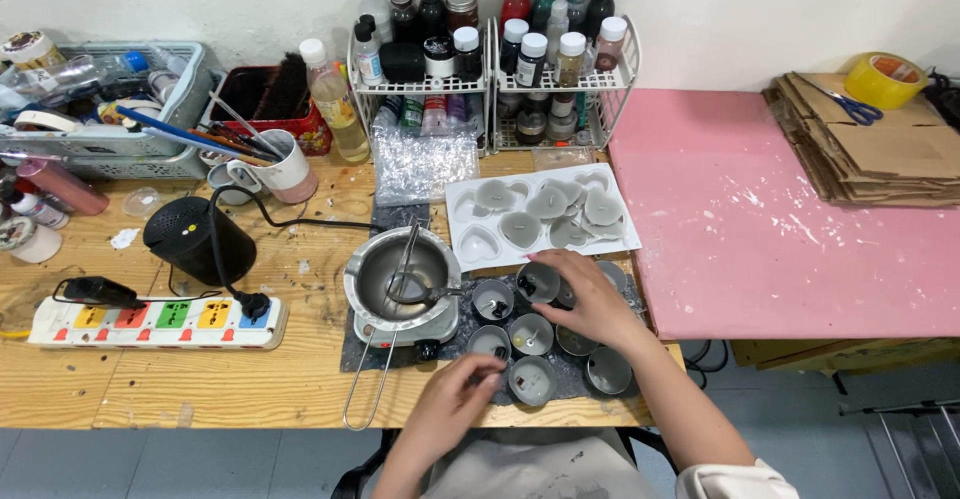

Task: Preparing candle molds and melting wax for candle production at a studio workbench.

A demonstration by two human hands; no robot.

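Several small round metal tins (pixel 531 336) stand in a cluster on a dark mat near the table's front edge. My right hand (pixel 586 297) rests over the far tins, its fingers on the rim of one tin (pixel 538 281). My left hand (pixel 452 406) hovers at the front of the cluster, fingertips pinched beside a tin (pixel 532 380); whether something small is between them I cannot tell. A steel melting pot (pixel 396 275) with a metal tool in it sits on a small heater just left of the tins.
A white heart-shaped mould tray (pixel 540 215) lies behind the tins. A power strip (pixel 155 322) and a black cylinder (pixel 193 239) are to the left. Bottle racks (pixel 490 59) line the wall. A pink surface (pixel 760 219) with cardboard (pixel 880 149), scissors and tape is at right.
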